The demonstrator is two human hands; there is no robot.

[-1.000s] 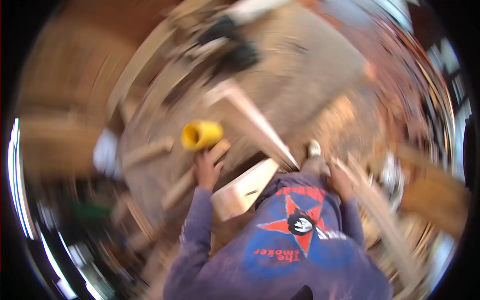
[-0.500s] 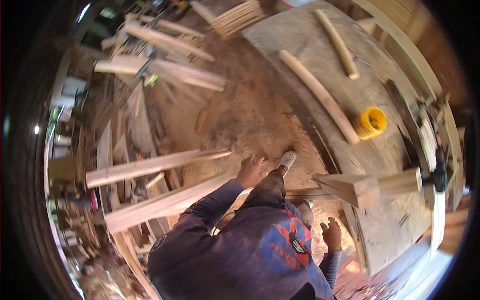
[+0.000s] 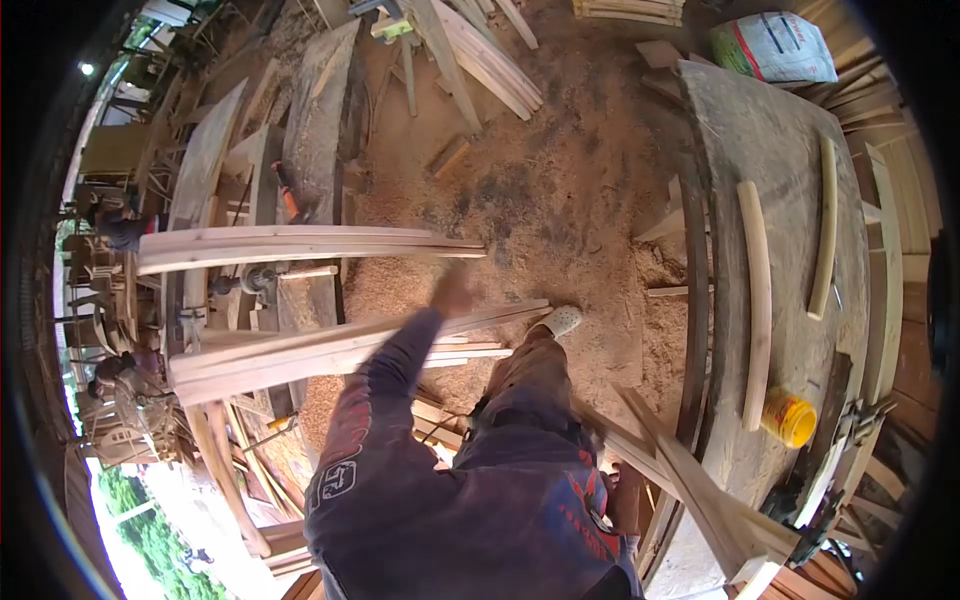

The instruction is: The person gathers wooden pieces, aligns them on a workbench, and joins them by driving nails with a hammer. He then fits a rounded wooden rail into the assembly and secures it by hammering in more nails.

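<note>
My left hand (image 3: 455,290) is stretched forward and smeared by motion, so its fingers do not show clearly. It overlaps the gap between two groups of long pale planks. The upper planks (image 3: 310,246) end just beyond the hand, and the lower planks (image 3: 270,368) pass close below it and under my sleeve. Low at my side hangs my right hand (image 3: 626,497), partly hidden by my shirt, its fingers indistinct. Nearest to it are slanting wooden pieces (image 3: 690,480) propped against the right-hand bench.
On the right workbench (image 3: 790,160) lie two curved wooden strips (image 3: 755,300), (image 3: 824,230) beside a yellow tub (image 3: 788,418). A printed sack (image 3: 775,48) sits at its far end. An orange-handled tool (image 3: 287,192) rests on the left. Sawdust covers the floor (image 3: 560,200) between.
The view has swung to the left. My left hand has risen off the lower planks toward the upper ones. My right hand has dropped close to my side.
</note>
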